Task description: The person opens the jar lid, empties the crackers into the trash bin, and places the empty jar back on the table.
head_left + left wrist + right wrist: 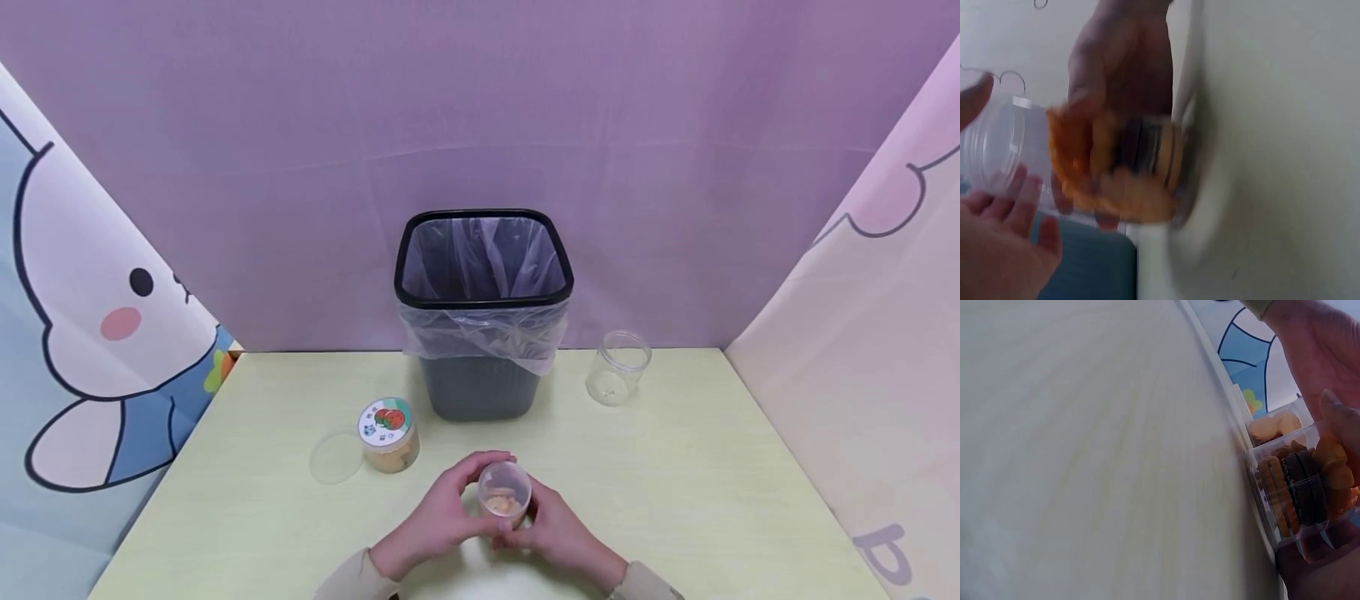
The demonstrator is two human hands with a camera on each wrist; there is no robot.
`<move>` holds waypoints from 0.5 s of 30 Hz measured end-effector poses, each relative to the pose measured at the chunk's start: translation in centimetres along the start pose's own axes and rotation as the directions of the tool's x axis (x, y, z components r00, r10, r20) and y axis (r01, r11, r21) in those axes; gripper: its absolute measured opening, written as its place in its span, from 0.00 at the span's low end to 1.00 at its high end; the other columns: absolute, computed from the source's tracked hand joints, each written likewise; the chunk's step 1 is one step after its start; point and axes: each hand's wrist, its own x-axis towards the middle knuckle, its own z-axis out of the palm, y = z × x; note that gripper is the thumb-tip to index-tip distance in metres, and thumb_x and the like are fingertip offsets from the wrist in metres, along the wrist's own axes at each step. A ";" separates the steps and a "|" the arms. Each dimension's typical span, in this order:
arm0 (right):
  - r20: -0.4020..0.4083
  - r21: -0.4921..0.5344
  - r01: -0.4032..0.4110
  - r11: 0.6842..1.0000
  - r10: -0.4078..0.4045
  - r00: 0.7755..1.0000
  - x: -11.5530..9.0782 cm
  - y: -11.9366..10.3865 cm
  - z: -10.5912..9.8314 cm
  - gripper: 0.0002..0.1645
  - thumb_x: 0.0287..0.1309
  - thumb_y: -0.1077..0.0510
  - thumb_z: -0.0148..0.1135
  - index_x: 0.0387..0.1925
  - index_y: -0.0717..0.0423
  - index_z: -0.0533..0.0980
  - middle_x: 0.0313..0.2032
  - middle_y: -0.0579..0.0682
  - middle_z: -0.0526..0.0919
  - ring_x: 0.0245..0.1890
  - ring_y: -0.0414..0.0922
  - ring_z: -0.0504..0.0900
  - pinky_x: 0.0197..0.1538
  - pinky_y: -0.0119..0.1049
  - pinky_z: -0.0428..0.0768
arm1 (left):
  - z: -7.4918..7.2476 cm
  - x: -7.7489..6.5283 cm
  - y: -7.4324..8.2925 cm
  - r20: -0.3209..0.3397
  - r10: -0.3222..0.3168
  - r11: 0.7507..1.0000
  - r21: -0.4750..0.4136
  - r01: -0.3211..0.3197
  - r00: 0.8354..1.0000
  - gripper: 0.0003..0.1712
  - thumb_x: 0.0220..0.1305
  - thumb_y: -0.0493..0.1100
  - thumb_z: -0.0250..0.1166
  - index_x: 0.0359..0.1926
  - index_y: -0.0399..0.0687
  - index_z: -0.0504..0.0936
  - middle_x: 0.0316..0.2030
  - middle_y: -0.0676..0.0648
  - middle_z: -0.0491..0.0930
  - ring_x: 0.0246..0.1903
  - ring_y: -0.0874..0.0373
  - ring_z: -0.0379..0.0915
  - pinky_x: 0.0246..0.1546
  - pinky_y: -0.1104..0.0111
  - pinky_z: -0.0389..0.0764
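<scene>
Left hand (446,510) and right hand (553,527) curl round a clear jar (504,475), one on each side, with cookies (502,502) inside. They hold it low, near the front of the table (697,492). To its left are a tub (390,450) and a see-through disc (336,457). Behind stands a gray bin (480,390), with another clear jar (617,371) to its right.

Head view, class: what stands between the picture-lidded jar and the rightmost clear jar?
The black-rimmed bin stands between the picture-lidded jar and the rightmost clear jar, as the head view shows.
</scene>
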 end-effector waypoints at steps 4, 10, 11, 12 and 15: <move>0.000 -0.009 0.002 1.000 -0.002 1.000 0.0 0.0 0.0 0.44 0.46 0.58 0.79 0.65 0.55 0.69 0.54 0.50 0.80 0.56 0.44 0.77 0.58 0.32 0.72 | -0.8 0.7 -0.4 0.105 0.024 1.000 -0.023 -0.021 0.994 0.41 0.52 0.41 0.78 0.67 0.52 0.72 0.62 0.55 0.75 0.63 0.52 0.69 0.65 0.47 0.62; 0.004 -0.002 -0.005 1.000 0.005 1.000 0.1 -0.1 -0.1 0.43 0.48 0.57 0.79 0.65 0.54 0.69 0.55 0.49 0.80 0.57 0.44 0.76 0.60 0.32 0.71 | -1.5 1.4 -0.9 0.212 0.021 0.998 -0.069 -0.007 0.977 0.43 0.54 0.39 0.77 0.70 0.56 0.69 0.64 0.56 0.73 0.65 0.54 0.66 0.67 0.51 0.57; 0.004 -0.004 -0.002 1.000 0.002 1.000 0.1 -0.1 -0.1 0.43 0.47 0.57 0.79 0.65 0.53 0.70 0.55 0.49 0.80 0.57 0.44 0.76 0.60 0.32 0.71 | -1.7 1.5 -0.9 0.226 0.025 0.997 -0.074 -0.008 0.974 0.43 0.54 0.40 0.77 0.70 0.56 0.69 0.65 0.55 0.73 0.65 0.54 0.66 0.67 0.51 0.57; 0.005 -0.004 0.000 1.000 0.000 1.000 0.1 -0.1 -0.1 0.43 0.47 0.57 0.79 0.65 0.53 0.70 0.55 0.49 0.80 0.57 0.44 0.76 0.60 0.32 0.71 | -1.8 1.5 -0.9 0.240 0.027 0.997 -0.081 -0.008 0.970 0.43 0.54 0.40 0.77 0.70 0.58 0.68 0.65 0.55 0.73 0.65 0.54 0.66 0.67 0.51 0.56; 0.005 0.002 0.006 1.000 -0.006 1.000 0.1 -0.1 -0.1 0.44 0.46 0.59 0.80 0.65 0.52 0.70 0.55 0.48 0.80 0.57 0.44 0.77 0.60 0.33 0.71 | -2.2 1.6 -0.9 0.272 0.027 0.996 -0.095 -0.001 0.962 0.43 0.55 0.41 0.76 0.70 0.57 0.69 0.65 0.54 0.73 0.66 0.53 0.66 0.67 0.49 0.55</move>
